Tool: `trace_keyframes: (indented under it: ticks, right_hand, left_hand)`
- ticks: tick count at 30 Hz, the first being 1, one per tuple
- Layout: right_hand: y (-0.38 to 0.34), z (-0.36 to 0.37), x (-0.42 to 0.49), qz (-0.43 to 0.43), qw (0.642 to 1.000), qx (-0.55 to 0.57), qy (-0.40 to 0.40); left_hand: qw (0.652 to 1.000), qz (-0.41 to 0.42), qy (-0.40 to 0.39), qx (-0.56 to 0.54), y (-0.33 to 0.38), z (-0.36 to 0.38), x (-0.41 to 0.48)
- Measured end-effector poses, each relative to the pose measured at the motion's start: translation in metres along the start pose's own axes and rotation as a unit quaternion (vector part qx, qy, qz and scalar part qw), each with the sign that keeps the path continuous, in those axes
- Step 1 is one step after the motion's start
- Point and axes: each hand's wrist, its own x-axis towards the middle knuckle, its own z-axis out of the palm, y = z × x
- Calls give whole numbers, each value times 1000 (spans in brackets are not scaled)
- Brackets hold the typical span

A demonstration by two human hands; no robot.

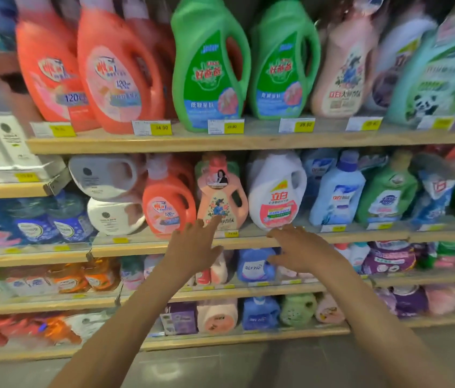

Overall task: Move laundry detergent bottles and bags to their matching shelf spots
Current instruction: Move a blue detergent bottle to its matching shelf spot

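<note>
Both hands are spread open and hold nothing. The left hand point(192, 247) reaches at the peach bottle point(222, 197), and the right hand point(300, 249) is just below the white bottle point(275, 189) labelled 立白. Both bottles stand on the middle shelf point(374, 237). Above are two green bottles point(209, 65), with price tags point(225, 126) reading 29.90.

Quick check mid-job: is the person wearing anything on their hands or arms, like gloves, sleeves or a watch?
Nothing worn shows. The left hand and right hand are bare, with no gloves, and no ring, watch or wristband can be seen. No sleeve reaches into the view on either side, right down to the picture's lower edge.
</note>
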Motion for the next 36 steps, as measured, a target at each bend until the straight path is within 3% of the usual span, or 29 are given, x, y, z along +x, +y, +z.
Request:
trace_keyframes:
  ticks: [20, 36]
  right_hand:
    - [34, -74, -97, -35, 995, -30, 92]
    - [1, -145, -68, -47, 985, -32, 164]
  left_hand:
    - [995, -48, 88, 9, 79, -100, -62]
    - [985, -52, 158, -45, 14, -160, -46]
